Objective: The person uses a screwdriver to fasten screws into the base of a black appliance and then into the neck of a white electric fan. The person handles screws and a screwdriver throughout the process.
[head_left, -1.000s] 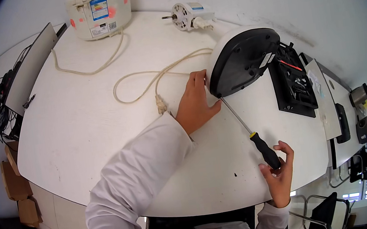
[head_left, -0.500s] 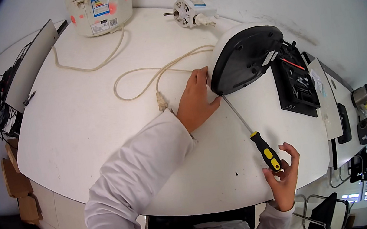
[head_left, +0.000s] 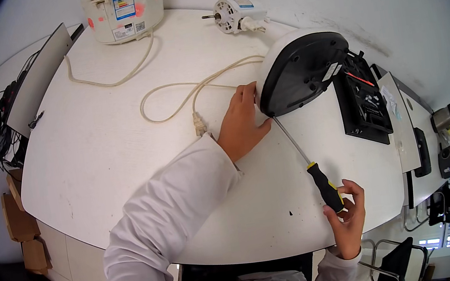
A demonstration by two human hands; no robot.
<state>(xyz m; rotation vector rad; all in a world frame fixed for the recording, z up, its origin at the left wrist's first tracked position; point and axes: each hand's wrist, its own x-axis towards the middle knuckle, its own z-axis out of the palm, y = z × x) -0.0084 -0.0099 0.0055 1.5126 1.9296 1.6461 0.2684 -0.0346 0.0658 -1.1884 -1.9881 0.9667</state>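
A white appliance base with a black, rounded underside (head_left: 299, 72) lies tipped on the table, its underside facing me. My left hand (head_left: 241, 122) grips its left edge, with the fingers around the white side and the thumb near the lower corner. In my right hand (head_left: 348, 220) is the handle end of a black-and-yellow screwdriver (head_left: 325, 187), held between thumb and fingertips. The long shaft slants up to the left, and its tip meets the lower corner of the black underside. What the tip sits in is too small to make out.
Behind the base stands a small white motor (head_left: 236, 14). A rice cooker (head_left: 128, 16) is at the back left. A cream power cord (head_left: 173, 119) loops left of my hand. To the right is a black tool case (head_left: 363, 121). Dark bits lie near the front edge.
The screwdriver handle has turned about its axis, so its yellow patches now face right and show less. My right fingers have shifted slightly with it. My left hand and the base stay put.
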